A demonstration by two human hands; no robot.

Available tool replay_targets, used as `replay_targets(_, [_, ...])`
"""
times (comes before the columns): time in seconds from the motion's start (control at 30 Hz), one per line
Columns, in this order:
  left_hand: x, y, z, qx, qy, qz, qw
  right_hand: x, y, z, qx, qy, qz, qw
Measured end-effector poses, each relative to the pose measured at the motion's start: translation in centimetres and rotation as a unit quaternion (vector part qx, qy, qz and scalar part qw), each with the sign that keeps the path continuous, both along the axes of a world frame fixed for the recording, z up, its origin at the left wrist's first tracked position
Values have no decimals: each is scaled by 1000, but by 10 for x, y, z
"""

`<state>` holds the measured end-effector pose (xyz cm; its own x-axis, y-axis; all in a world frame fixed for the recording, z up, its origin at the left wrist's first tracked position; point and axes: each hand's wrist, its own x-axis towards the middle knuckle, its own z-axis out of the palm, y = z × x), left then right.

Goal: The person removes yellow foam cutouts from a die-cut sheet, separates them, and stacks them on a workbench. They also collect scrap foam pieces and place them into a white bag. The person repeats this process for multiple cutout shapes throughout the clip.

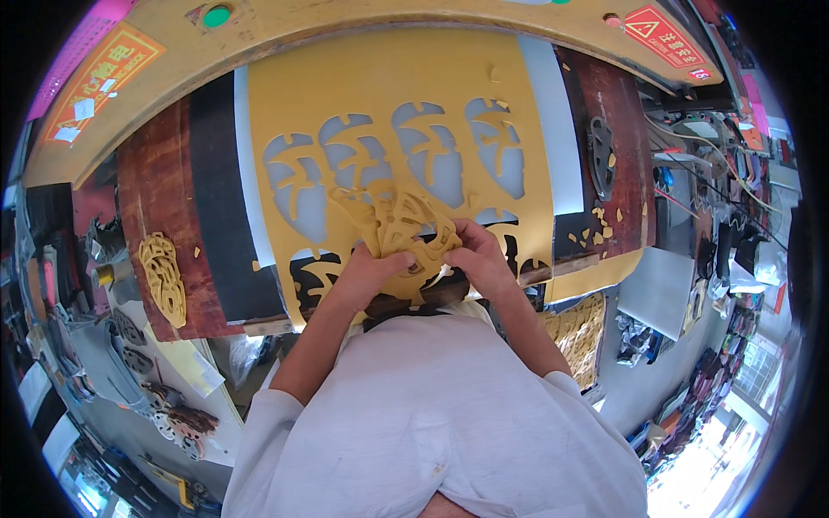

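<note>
- Both your hands grip the stack of mustard-yellow cut-out lattice pieces (399,226) at the near edge of the bench: your left hand (367,272) pinches its lower left side, your right hand (477,257) its lower right.
- Far left, a second pile of yellow lattice pieces (162,278) lies on the dark red wooden board (155,186), well apart from your hands.
- Under your hands lies the large mustard-yellow sheet with leaf-shaped holes (389,95); the stack rests over its near holes.
- To handle the stack well, I judge you should keep the thin struts flat and the edges squared, since they look easy to bend or snag.
- Right of the sheet, a dark metal cutting die (601,157) and yellow scraps (598,223) sit on the board.
- Your fingertips are hidden under the stack, and the piece count is unclear.
</note>
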<state>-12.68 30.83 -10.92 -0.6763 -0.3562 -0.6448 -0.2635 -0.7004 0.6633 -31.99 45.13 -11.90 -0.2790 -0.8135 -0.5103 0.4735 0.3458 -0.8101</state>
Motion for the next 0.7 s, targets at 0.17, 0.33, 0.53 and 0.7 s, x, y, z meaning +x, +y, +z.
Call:
replay_targets(0.17, [6,1,1,88,34,-11,995,-10,-3,3,51,24,0,998])
replay_targets(0.33, [17,0,-2,261,54,-17,964,-11,-19,22,66,38,-24,997])
replay_targets(0.53, [15,13,-21,210,89,18,974,9,-25,27,59,43,49,996])
replay_targets(0.7, [15,23,-25,215,97,108,966,18,-16,17,112,46,136,983])
